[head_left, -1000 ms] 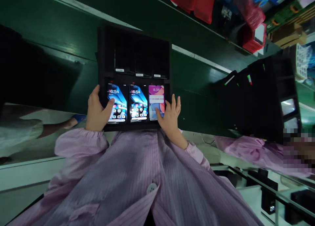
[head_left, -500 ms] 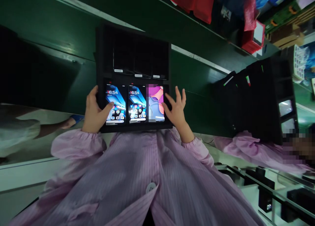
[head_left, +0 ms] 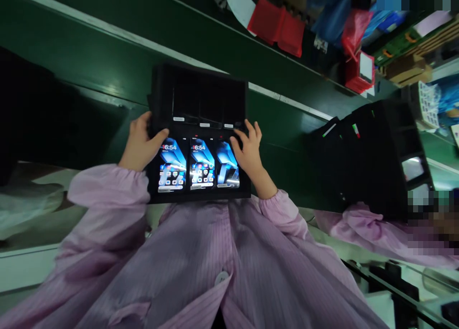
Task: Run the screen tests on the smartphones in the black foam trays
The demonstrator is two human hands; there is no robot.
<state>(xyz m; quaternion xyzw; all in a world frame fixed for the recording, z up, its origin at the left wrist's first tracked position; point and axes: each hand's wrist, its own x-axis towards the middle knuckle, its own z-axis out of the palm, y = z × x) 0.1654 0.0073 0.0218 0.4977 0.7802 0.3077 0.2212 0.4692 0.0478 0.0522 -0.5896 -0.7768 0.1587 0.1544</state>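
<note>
A black tray (head_left: 201,196) with compartments lies in front of me. Its near row holds three lit phones: a left phone (head_left: 172,169) and a middle phone (head_left: 202,166) with app icons and the time 16:54, and a right phone (head_left: 227,164) with blue wallpaper. Several dark-screened phones (head_left: 210,97) with small white labels fill the far row. My left hand (head_left: 141,142) grips the tray's left side, thumb over the rim by the left phone. My right hand (head_left: 250,149) is open, fingers spread, its thumb near the right phone's upper corner.
Stacked black trays (head_left: 362,161) stand to the right, beside another person's pink sleeve (head_left: 366,226). Beyond the green bench (head_left: 279,123) are red folders (head_left: 276,27), a red box (head_left: 360,71) and a white basket (head_left: 425,104). A dark mass covers the bench at left.
The right phone's screen has switched from pink-and-purple wallpaper to blue. My left thumb has moved up from the left phone's screen; my right hand has shifted to that phone's upper corner.
</note>
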